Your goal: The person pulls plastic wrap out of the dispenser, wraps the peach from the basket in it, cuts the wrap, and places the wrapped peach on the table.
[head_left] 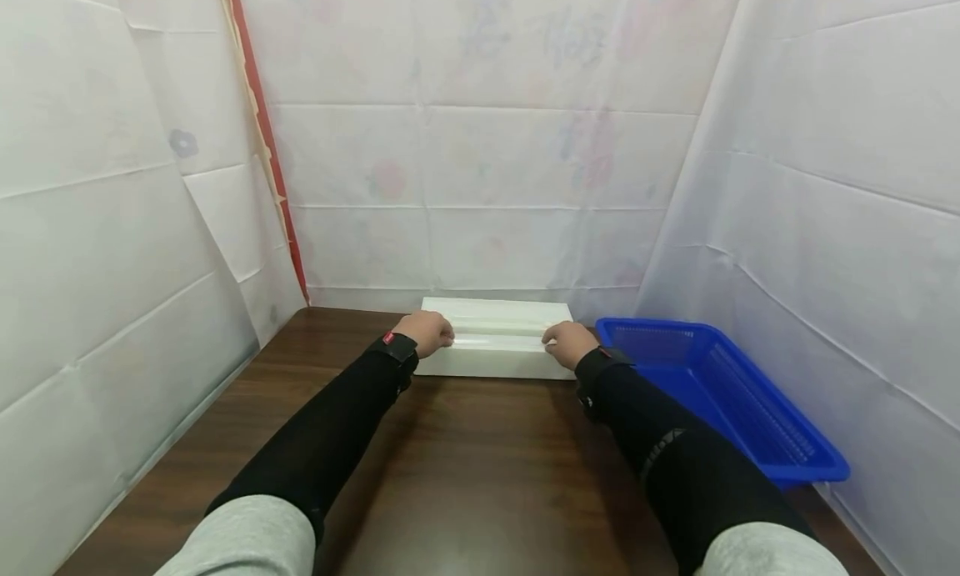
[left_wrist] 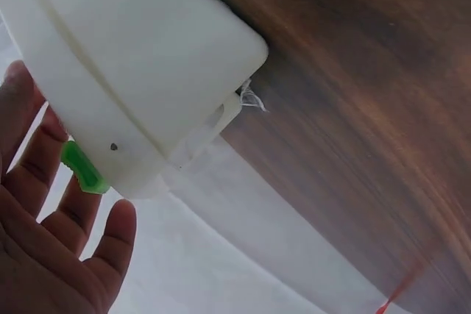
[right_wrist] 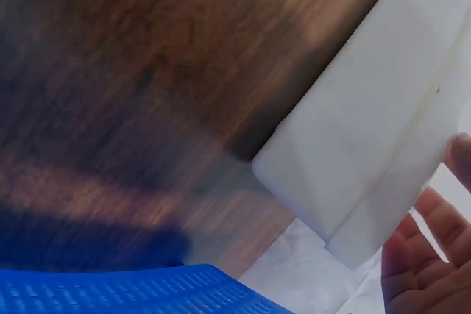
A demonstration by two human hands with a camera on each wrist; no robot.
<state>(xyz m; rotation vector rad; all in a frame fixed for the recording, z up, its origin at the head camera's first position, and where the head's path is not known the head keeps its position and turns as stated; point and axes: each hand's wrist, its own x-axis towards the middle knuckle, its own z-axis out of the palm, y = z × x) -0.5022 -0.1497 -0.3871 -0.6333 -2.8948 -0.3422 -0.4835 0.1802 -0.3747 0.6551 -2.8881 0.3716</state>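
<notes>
Pale sheets (head_left: 487, 155) wall in a brown wood-look bench (head_left: 465, 476). A blue basket (head_left: 776, 405) rests at its right side, past the right forearm. Toward the back, near the rear sheet, lies a long white box (head_left: 495, 364), its length running across between the hands.

The box looks like stiff, hollow plastic, so probably light for its length; its smooth, glossy faces could be slippery, though it does not seem fragile. The two ends, with a hand at each, look the surest places to take hold.

The left hand (head_left: 427, 333) is at the box's left end and the right hand (head_left: 572, 344) at its right end, both by the upper edge. In the wrist views the fingers of each grip are bent and slightly spread along that edge; whether either grip pinches the box or anything thin and clear there, I cannot tell.

A green clip (left_wrist: 85, 168) sits on the edge by the left fingers. Smallest is a clear wisp (left_wrist: 252, 98) poking from the box's left end.
</notes>
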